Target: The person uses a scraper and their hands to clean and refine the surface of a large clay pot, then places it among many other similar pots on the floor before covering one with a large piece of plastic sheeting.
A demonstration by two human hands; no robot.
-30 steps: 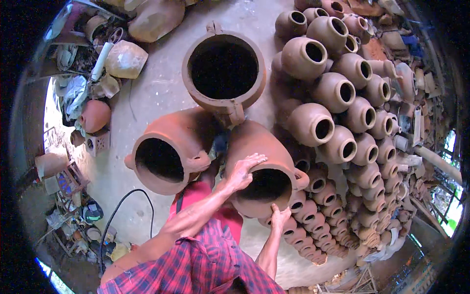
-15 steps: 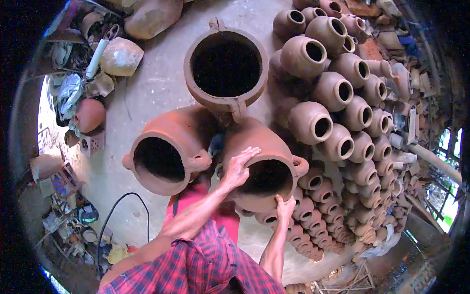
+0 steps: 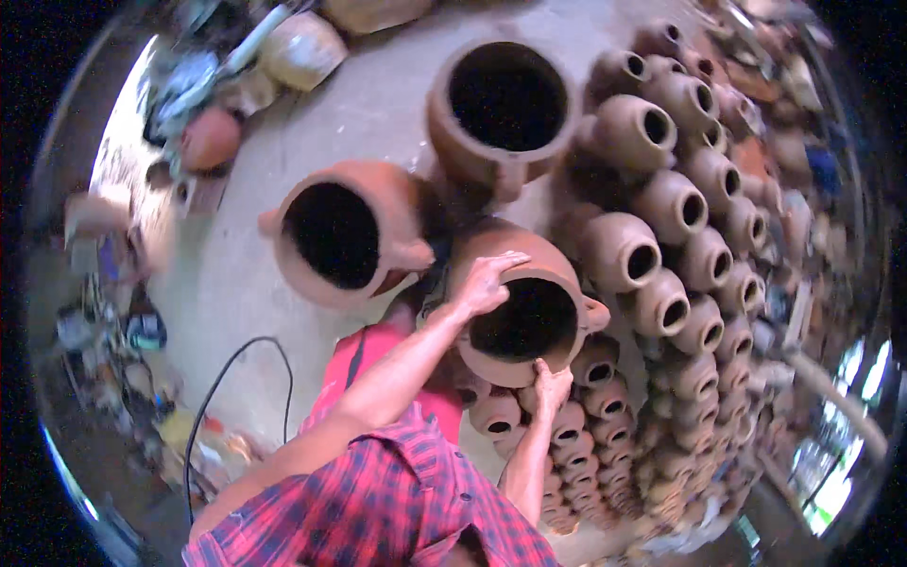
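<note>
A big reddish-brown clay pot [image 3: 493,367] with a wide dark mouth and a lug handle on its right stands in front of me. My left hand [image 3: 487,283] lies over the left of its rim, fingers stretched across the shoulder and thumb at the lip. At the near edge, my right hand [image 3: 552,386] grips the rim, thumb on top; its other fingers are partly hidden. A second large handled clay pot [image 3: 403,203] is to the left, its mouth facing up. Beyond stands a third large clay pot [image 3: 452,142], a handle on its near side. All their insides look dark.
Many smaller round clay pots [image 3: 625,255] are stacked on their sides along the right. A black cable [image 3: 222,378] loops over the grey floor [image 3: 246,250] at left. Clutter and a reddish pot [image 3: 210,139] line the left edge.
My view has swung, so the surroundings appear turned and shifted, with some blur. Both hands keep their places on the rim of the near clay pot, which shows no clear movement of its own.
</note>
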